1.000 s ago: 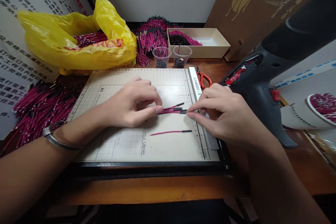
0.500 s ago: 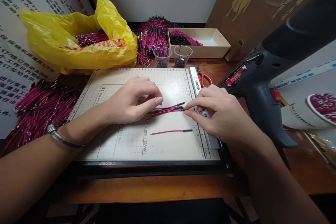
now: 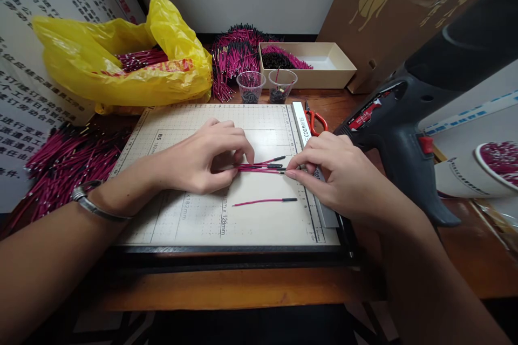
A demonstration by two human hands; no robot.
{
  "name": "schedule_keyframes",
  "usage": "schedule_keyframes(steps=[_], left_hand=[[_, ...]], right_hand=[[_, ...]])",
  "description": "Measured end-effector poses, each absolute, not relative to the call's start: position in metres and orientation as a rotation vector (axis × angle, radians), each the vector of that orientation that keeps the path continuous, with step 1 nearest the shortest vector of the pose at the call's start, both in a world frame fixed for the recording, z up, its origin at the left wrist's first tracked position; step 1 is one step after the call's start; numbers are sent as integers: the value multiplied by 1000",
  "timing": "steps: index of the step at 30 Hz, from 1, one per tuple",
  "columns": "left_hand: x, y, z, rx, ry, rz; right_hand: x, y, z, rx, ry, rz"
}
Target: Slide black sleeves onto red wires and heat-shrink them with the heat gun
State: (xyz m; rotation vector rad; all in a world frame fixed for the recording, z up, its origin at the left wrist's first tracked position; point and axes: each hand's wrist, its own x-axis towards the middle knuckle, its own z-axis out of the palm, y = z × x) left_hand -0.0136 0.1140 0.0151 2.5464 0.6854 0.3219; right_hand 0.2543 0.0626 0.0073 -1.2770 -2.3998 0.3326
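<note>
A small bundle of magenta wires [image 3: 259, 168] with black sleeved ends lies on the cream gridded board of a paper trimmer [image 3: 259, 226]. My left hand [image 3: 210, 156] is curled over the bundle's left part, thumb and index finger closed on the wires; their left ends are hidden under it. At the bundle's right end, my right hand [image 3: 332, 172] pinches the black tip of a wire between thumb and index finger. Nearer to me, a single magenta wire [image 3: 265, 201] with a black end lies apart on the board.
Behind the board stand two clear cups [image 3: 251, 86], a cream box [image 3: 324, 78] and a yellow bag [image 3: 154, 89] with wires. A wire pile [image 3: 76, 167] lies left. On the right are red-handled pliers [image 3: 319, 123], a dark heat gun [image 3: 404, 113] and a paper cup [image 3: 461, 180].
My left thumb has drawn back and down from above the wires onto their left part, and the index finger has come down onto them. My right hand stays almost in place.
</note>
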Motion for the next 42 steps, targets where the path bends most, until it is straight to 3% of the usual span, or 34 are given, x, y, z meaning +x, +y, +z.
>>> schedule_keyframes(steps=[11, 28, 42], left_hand=[[-14, 118, 12, 2550, 800, 359], [-10, 114, 11, 2685, 664, 719], [-5, 109, 14, 2634, 702, 733]], right_hand=[[253, 62, 6, -1255, -2387, 373], [250, 58, 8, -1124, -2260, 235], [244, 55, 12, -1092, -2260, 250]])
